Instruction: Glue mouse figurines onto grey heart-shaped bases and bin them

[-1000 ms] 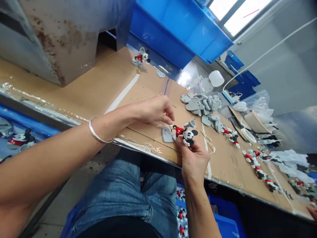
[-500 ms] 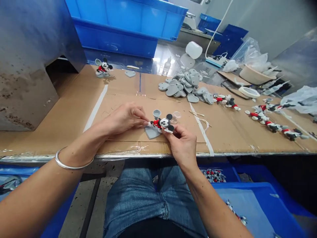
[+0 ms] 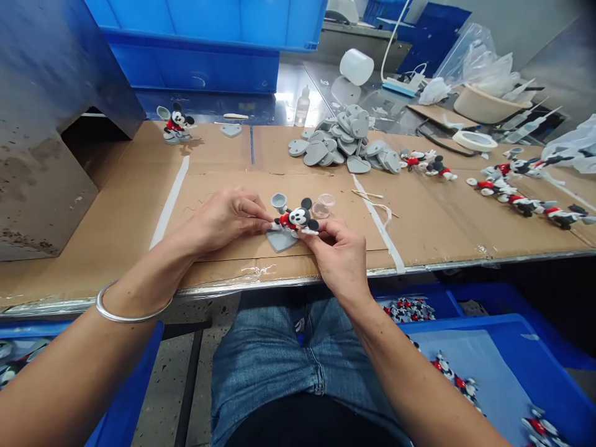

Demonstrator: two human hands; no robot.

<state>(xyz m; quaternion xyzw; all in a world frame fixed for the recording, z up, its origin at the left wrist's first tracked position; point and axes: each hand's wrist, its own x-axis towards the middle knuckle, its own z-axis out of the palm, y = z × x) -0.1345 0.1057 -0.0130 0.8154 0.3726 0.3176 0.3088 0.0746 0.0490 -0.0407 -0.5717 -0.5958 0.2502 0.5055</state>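
Observation:
A small mouse figurine [image 3: 296, 219] in red shorts lies over a grey heart-shaped base [image 3: 280, 239] on the cardboard-covered table [image 3: 139, 205]. My left hand [image 3: 224, 218] pinches the figurine's left end with closed fingertips. My right hand [image 3: 339, 257] grips its right side from below, fingers curled. A little grey cup part [image 3: 279, 200] and a clear round cap [image 3: 326, 200] sit just behind the figurine.
A heap of grey heart bases [image 3: 347, 146] lies at the back centre, a row of figurines [image 3: 510, 192] to the right, one finished figurine [image 3: 175, 124] at the back left. A glue bottle [image 3: 302, 105], blue crates [image 3: 209, 37] and a metal machine housing [image 3: 41, 124] stand behind. Blue bins [image 3: 488, 366] with figurines sit below.
The view swung from a tilted angle to level. Both hands stayed on the figurine over the grey base, shifting it slightly.

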